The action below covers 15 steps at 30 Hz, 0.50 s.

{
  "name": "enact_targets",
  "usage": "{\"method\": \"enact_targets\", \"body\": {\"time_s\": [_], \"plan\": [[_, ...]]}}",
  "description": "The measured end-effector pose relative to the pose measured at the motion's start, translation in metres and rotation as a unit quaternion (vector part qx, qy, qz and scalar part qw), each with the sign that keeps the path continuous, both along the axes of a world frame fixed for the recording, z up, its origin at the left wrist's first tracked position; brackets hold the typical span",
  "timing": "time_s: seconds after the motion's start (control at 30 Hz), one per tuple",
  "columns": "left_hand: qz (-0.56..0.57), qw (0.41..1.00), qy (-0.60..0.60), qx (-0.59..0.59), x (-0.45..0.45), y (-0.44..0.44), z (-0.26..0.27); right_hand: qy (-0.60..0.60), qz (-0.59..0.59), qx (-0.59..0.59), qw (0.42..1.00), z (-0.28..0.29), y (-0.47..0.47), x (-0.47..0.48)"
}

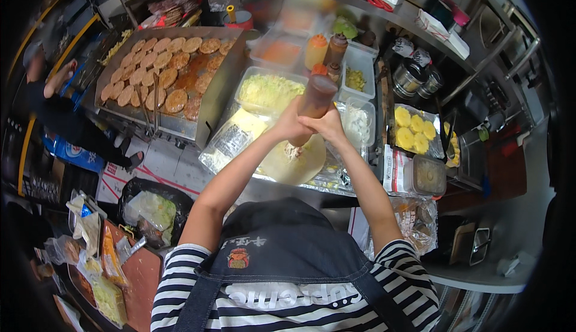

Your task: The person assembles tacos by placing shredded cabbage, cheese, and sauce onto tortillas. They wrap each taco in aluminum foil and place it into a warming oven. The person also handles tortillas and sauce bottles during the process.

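Observation:
Both my hands grip one squeeze bottle of brownish sauce (317,95), held upside down with its base towards me. My left hand (290,118) wraps it from the left and my right hand (329,124) from the right, with the fingers meeting around it. Below the bottle lies a round, pale flatbread (294,170) on a foil-covered worktop (321,183). A small heap of pale shredded filling (293,151) sits on the flatbread; the bottle partly hides it. Just beyond my left hand stands a tub of shredded lettuce (270,88). To its near left lie yellow cheese slices (247,126).
Left is a griddle (220,86) with many patties (167,78) and metal tongs (156,102). Squeeze bottles (316,52) stand behind. A tub of white slices (360,122) and a tray of yellow rounds (414,129) lie right. A person (58,102) stands far left.

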State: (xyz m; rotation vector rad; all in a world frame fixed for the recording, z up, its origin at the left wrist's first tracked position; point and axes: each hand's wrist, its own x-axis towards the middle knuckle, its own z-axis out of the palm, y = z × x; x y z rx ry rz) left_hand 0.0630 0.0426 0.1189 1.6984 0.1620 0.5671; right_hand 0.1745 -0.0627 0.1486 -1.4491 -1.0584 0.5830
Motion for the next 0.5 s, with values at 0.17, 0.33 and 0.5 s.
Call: {"method": "enact_targets", "body": {"time_s": [0.17, 0.33, 0.5], "plan": [[0.112, 0.986, 0.109, 0.062, -0.035, 0.001, -0.011, 0.069, -0.067, 0.045, 0.994, -0.037, -0.006, 0.009], [0.135, 0.956, 0.235, -0.113, -0.114, -0.001, -0.049, 0.051, -0.097, 0.015, 0.994, -0.043, -0.017, 0.011], [0.182, 0.918, 0.277, -0.22, -0.21, -0.035, -0.103, 0.08, -0.059, 0.044, 0.994, -0.04, -0.02, 0.009]]}}
